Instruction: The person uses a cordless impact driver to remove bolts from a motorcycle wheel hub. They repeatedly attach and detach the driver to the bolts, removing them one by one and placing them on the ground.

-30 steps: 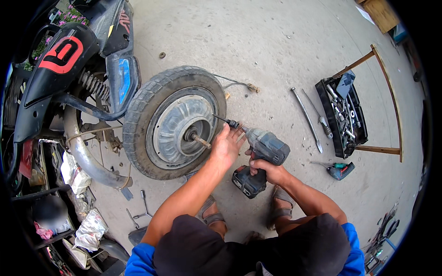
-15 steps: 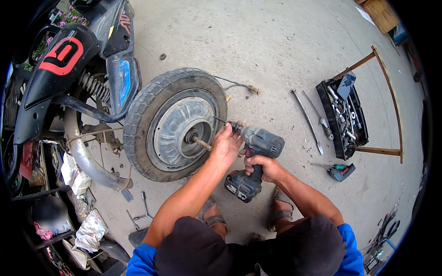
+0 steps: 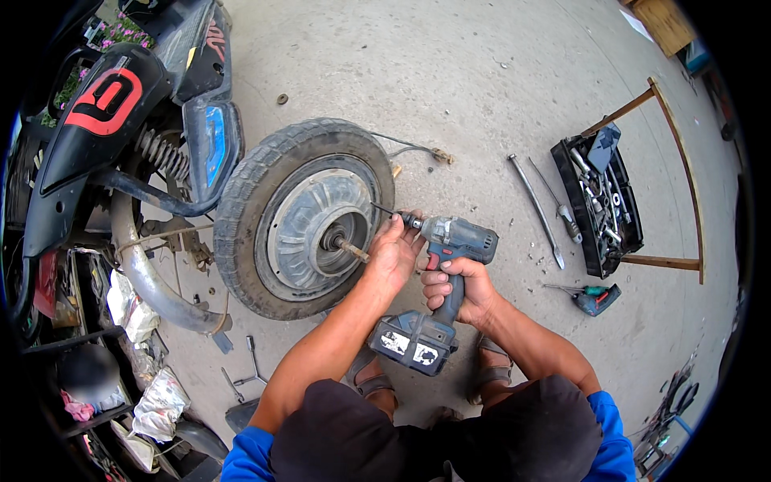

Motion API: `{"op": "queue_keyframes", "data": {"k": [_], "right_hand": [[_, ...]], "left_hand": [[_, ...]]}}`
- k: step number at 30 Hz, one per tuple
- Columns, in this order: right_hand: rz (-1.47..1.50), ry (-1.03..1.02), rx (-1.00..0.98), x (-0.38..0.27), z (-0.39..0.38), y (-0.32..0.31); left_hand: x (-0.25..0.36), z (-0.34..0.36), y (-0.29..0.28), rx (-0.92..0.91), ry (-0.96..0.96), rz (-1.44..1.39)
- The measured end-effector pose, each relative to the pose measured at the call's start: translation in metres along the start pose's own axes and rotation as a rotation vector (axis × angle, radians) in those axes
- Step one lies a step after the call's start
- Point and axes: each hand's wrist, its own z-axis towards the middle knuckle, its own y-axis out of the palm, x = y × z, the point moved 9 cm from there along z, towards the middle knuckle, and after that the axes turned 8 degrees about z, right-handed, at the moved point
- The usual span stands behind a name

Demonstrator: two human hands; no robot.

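Note:
A dark grey cordless drill lies level in front of me, its battery tilted towards my left foot. My right hand grips its handle. My left hand is closed round the chuck end, some of its fingers hidden behind it. A thin bit sticks out from the chuck and reaches the edge of the metal wheel hub; whether it touches a bolt there is too small to tell. The hub sits in a wheel with a dusty black tyre, standing tilted, with a rusty axle poking out.
A scooter body stands at the left, beside a crate of parts and bags. To the right lie a long metal bar, a screwdriver, a black toolbox and a wooden frame. A T-handled wrench lies near my left arm.
The drill has rolled in my right hand: its battery has swung left and now shows its top face more. My left hand stays at the chuck; the wheel is practically still.

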Motion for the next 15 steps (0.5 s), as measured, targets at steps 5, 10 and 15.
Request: {"op": "queue_keyframes", "data": {"k": [5, 10, 15], "right_hand": [[0.178, 0.019, -0.063, -0.002, -0.003, 0.015], [-0.015, -0.008, -0.006, -0.011, -0.004, 0.013], [-0.660, -0.204, 0.102, -0.029, -0.002, -0.010]], "left_hand": [[0.000, 0.002, -0.001, -0.026, 0.002, 0.006], [0.000, 0.006, -0.001, -0.046, 0.004, -0.003], [0.001, 0.004, -0.002, -0.049, 0.007, 0.052]]}}
